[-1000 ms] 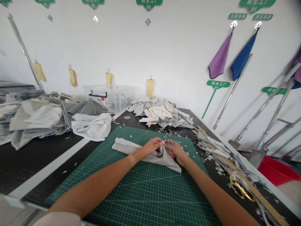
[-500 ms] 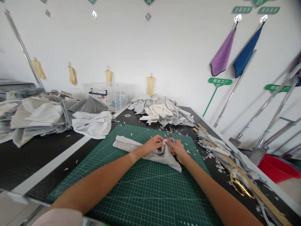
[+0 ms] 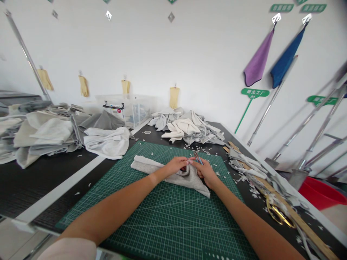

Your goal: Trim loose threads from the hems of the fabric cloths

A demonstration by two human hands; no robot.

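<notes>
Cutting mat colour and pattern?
The cutting mat is dark green with a fine pale grid, clearest in the head view.

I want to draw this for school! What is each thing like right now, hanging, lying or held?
Left hand, pressing on the grey cloth
Right hand, gripping a small blue-handled tool
Grey cloth, bunched on the green cutting mat
Green cutting mat, lying flat
Gold scissors, lying beside the wooden ruler
Purple towel, hanging from a hook
Blue towel, hanging from a hook
</notes>
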